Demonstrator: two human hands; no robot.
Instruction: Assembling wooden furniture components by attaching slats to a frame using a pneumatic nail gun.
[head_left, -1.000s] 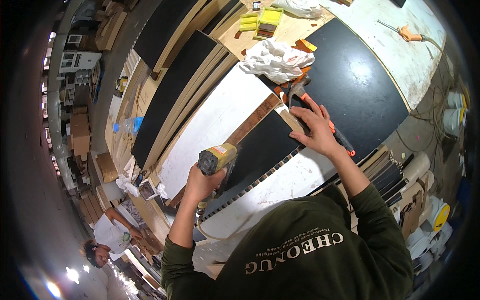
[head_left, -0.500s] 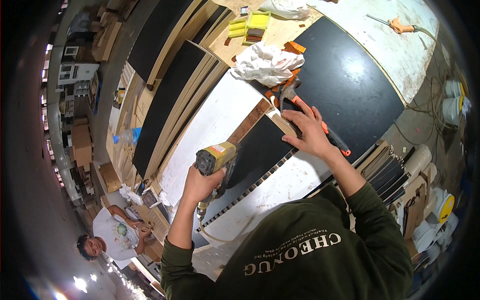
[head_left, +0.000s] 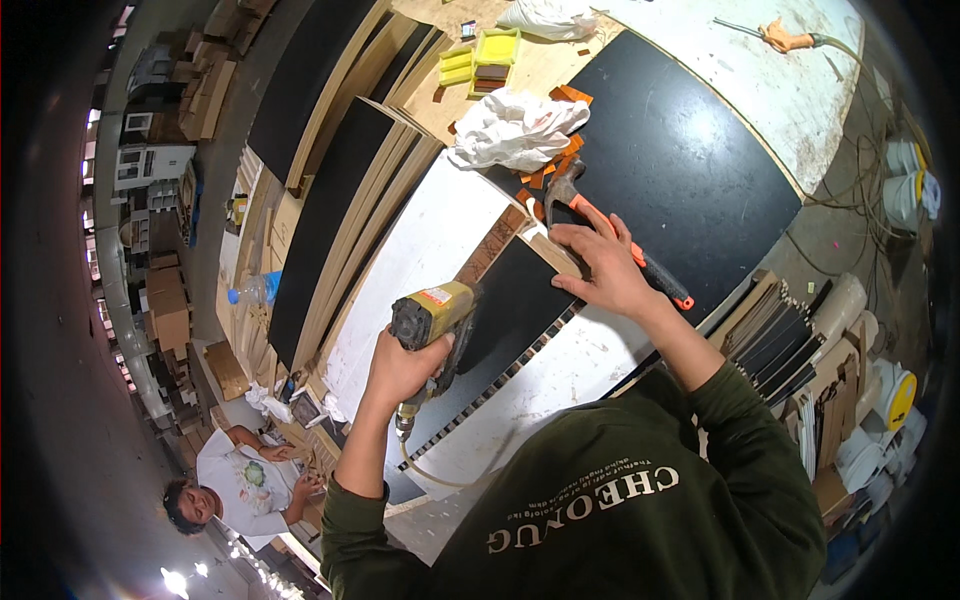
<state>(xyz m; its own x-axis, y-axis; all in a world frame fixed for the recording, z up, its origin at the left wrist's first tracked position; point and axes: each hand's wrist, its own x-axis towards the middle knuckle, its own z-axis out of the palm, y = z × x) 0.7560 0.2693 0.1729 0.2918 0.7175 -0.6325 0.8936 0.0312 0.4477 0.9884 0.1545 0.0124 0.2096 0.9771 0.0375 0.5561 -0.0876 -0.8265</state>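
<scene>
While the left hand (head_left: 405, 365) grips the heavy, rigid nailer (head_left: 432, 318) by its handle at frame centre, the right hand (head_left: 600, 272) presses spread on the stiff panel (head_left: 500, 325).

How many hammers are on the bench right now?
1. The hammer with the orange-and-black handle lies on the black panel, partly under the right hand. Others may be hidden under the white cloth.

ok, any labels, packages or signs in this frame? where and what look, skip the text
Sticker on the yellow nail gun in the left hand: small, white and red, on its top.
Yellow trays, far end of the bench: open, rectangular, small dark pieces inside.
Cardboard boxes, stacked far left: plain brown.
No signs or screens.
</scene>
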